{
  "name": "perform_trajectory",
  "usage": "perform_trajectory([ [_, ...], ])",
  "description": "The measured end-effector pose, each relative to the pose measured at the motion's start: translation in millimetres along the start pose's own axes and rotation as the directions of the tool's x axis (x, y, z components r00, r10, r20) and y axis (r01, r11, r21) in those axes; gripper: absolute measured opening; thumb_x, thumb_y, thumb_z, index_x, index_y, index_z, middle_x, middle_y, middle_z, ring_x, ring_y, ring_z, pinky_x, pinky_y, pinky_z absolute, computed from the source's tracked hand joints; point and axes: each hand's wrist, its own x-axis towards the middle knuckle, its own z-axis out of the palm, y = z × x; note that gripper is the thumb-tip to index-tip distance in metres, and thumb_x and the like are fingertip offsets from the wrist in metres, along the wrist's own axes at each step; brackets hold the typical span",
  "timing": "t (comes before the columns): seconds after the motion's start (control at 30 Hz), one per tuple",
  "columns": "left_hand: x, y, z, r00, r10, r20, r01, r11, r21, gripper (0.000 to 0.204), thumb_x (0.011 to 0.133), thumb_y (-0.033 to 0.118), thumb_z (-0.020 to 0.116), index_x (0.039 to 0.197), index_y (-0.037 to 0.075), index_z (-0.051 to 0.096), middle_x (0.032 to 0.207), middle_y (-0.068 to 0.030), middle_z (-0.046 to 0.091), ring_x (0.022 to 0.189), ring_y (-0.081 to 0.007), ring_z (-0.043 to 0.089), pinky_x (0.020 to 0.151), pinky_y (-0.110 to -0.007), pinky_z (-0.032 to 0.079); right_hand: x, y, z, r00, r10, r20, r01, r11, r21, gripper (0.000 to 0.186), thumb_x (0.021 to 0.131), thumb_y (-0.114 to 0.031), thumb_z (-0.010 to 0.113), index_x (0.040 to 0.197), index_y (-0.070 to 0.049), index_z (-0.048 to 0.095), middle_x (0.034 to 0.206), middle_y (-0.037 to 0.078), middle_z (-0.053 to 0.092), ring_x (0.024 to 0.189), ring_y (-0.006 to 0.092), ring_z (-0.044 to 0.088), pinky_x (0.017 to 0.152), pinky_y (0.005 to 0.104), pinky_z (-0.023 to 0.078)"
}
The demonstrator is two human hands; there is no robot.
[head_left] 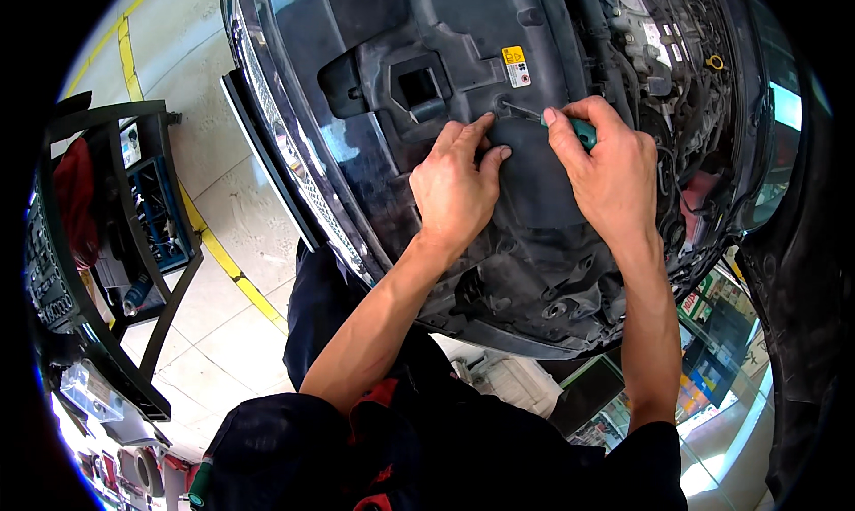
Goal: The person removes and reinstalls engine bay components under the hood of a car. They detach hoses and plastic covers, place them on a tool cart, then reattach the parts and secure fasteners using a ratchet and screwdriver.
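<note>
My right hand (606,168) is closed around a screwdriver with a green handle (583,133). Its metal shaft (521,112) points left at a fastener on the black plastic cover (374,92) at the front of a car's engine bay. My left hand (454,186) lies flat on the same cover just left of the right hand, its forefinger stretched up to the spot where the shaft's tip meets the cover. The left hand holds nothing.
Engine parts and hoses (663,57) lie at the upper right under the open bonnet. The car's grille (294,163) runs down the left of the cover. A tool cart (134,208) stands on the tiled floor at the left, beside a yellow floor line (227,261).
</note>
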Motion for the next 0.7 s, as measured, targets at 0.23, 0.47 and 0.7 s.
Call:
perform_trajectory([
  [0.23, -2.0, -3.9, 2.1, 0.999, 0.008, -0.035, -0.009, 1.0, -0.024, 0.04, 0.082, 0.018, 0.082, 0.121, 0.009, 0.074, 0.086, -0.0037, 0.066, 0.063, -0.0177, 0.063, 0.064, -0.032, 0.052, 6.7, -14.2, -10.4, 0.991, 0.004, 0.132, 0.006, 0.997, -0.08, 0.027, 0.096, -0.026, 0.071, 0.093, 0.0, 0.071, 0.059, 0.015, 0.06, 0.058, 0.0376, 0.065, 0.057, 0.0464, 0.051],
  [0.47, -2.2, -6.3, -0.2, 1.0, 0.021, -0.019, -0.021, 1.0, -0.014, 0.039, 0.083, 0.018, 0.081, 0.12, 0.01, 0.074, 0.087, -0.0034, 0.067, 0.067, -0.0196, 0.065, 0.065, -0.034, 0.053, 15.7, 1.8, -19.1, 0.832, -0.486, 0.267, 0.536, 0.828, -0.166, 0.019, 0.091, -0.007, 0.068, 0.11, -0.004, 0.067, 0.096, 0.012, 0.062, 0.085, 0.0331, 0.067, 0.072, 0.0447, 0.056],
  [0.7, -1.9, -4.7, -2.5, 1.0, -0.006, 0.013, 0.006, 1.0, -0.024, 0.037, 0.085, 0.02, 0.078, 0.121, 0.01, 0.073, 0.09, -0.0032, 0.067, 0.077, -0.0244, 0.07, 0.068, -0.037, 0.056, 18.7, -4.3, -21.1, 0.846, -0.384, 0.369, 0.493, 0.827, -0.269, 0.026, 0.087, -0.003, 0.067, 0.113, -0.002, 0.068, 0.105, 0.01, 0.061, 0.094, 0.0297, 0.065, 0.078, 0.0411, 0.057],
])
